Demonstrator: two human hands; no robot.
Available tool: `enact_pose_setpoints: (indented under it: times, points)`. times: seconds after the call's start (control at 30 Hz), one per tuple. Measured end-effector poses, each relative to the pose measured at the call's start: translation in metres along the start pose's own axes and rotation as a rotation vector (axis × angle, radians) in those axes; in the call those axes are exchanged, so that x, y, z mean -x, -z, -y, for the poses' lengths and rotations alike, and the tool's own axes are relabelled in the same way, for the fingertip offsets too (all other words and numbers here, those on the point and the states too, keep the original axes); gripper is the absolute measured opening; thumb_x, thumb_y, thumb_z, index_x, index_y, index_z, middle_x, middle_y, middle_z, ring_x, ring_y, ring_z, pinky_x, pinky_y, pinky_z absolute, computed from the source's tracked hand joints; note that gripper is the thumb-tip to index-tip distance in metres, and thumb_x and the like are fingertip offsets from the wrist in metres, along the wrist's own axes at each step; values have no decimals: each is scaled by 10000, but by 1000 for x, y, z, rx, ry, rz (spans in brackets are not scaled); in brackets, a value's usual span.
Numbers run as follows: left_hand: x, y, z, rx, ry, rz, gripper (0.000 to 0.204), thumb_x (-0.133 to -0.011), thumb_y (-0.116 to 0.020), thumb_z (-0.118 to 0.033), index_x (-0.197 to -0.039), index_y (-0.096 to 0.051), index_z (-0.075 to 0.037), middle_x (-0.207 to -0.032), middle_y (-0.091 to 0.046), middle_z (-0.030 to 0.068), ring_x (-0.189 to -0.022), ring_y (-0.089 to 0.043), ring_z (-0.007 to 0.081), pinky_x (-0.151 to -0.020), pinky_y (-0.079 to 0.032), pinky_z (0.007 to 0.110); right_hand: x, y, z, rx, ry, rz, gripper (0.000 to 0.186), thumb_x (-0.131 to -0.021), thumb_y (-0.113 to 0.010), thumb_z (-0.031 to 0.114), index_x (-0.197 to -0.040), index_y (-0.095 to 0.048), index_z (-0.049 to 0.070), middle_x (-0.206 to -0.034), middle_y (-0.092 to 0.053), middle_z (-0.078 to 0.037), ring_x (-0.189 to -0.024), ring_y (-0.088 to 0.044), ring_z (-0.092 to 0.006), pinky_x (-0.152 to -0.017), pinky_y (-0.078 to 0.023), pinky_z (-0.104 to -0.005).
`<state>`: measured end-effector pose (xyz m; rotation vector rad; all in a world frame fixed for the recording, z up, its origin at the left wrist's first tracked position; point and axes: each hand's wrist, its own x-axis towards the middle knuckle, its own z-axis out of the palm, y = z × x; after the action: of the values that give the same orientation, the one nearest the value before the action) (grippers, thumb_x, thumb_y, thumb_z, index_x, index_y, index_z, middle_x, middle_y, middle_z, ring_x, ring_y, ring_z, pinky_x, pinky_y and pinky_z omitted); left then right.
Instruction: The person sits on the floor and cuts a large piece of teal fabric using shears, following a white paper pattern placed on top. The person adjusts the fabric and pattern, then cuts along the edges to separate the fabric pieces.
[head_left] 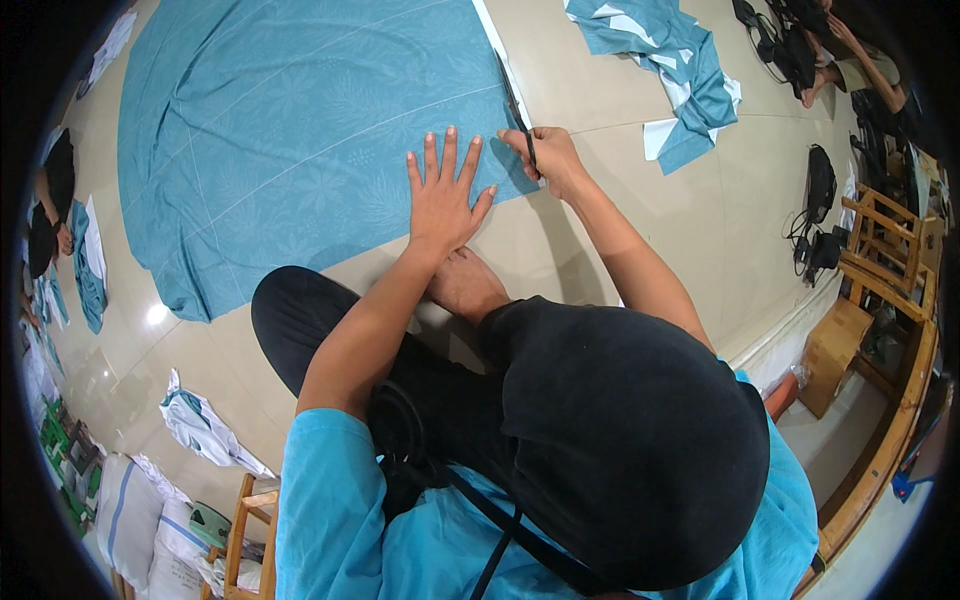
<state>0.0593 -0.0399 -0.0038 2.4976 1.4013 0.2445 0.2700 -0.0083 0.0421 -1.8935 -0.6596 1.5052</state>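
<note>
A large teal cloth (300, 130) with a faint leaf pattern and pale lines lies spread over the floor in front of me, creased toward its left side. My left hand (443, 202) rests flat on its near part, fingers spread and pointing away from me. At the right edge of the cloth my right hand (552, 160) is closed round the handles of black scissors (512, 92). Their blades point away from me along that edge, beside a narrow white strip (497, 35). My bare foot (466, 284) is just below my left wrist.
Teal and white cloth scraps (690, 75) lie at the far right. Black bags (821, 184) and a wooden frame (880, 240) stand along the right. Other people sit at the left and far right edges. White sacks (130, 510) and a wooden stool (245, 535) are lower left.
</note>
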Motion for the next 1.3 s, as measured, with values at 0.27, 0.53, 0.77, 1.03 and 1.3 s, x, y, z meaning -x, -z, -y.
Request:
enact_pose_setpoints:
  times: [0.27, 0.53, 0.77, 1.03, 1.3]
  points:
    - [0, 0, 0, -9, -5, -15, 785, -1057, -534, -551, -1716, -306, -191, -1773, -198, 222, -1608, -174, 524, -1245, -142, 752, -5, 0, -1, 3, -6, 1, 404, -818, -908, 344, -785, -638, 45, -635, -544, -10, -482, -488, -111, -439, -356, -277]
    - [0, -1, 0, -13, -7, -10, 784, -1060, -524, -557, -1719, -300, -196, -1769, -207, 226, -1613, -166, 520, -1249, -136, 749, -7, 2, -3, 41, 18, -12, 424, -808, -914, 309, -757, -615, 13, -642, -574, -58, -490, -515, -138, -433, -379, -304]
    - [0, -1, -1, -17, 0, -1, 786, -1059, -524, -555, -1721, -297, -197, -1772, -203, 221, -1617, -156, 518, -1254, -134, 743, -10, 1, 5, 3, -11, 9, 431, -802, -908, 340, -771, -640, 4, -651, -575, -56, -487, -515, -143, -438, -377, -313]
    - [0, 1, -1, -12, 2, 1, 789, -1055, -533, -552, -1718, -301, -194, -1774, -202, 214, -1613, -166, 518, -1256, -140, 737, -16, -2, 14, 3, 8, 17, 441, -808, -903, 351, -796, -656, -14, -662, -574, -49, -514, -526, -144, -453, -386, -313]
    - [0, -1, 0, -6, 2, 3, 783, -1061, -518, -557, -1720, -293, -199, -1778, -191, 207, -1620, -155, 509, -1259, -134, 736, -24, -2, 9, 36, 20, 6, 459, -806, -911, 353, -810, -649, -24, -665, -581, -63, -516, -532, -145, -451, -391, -317]
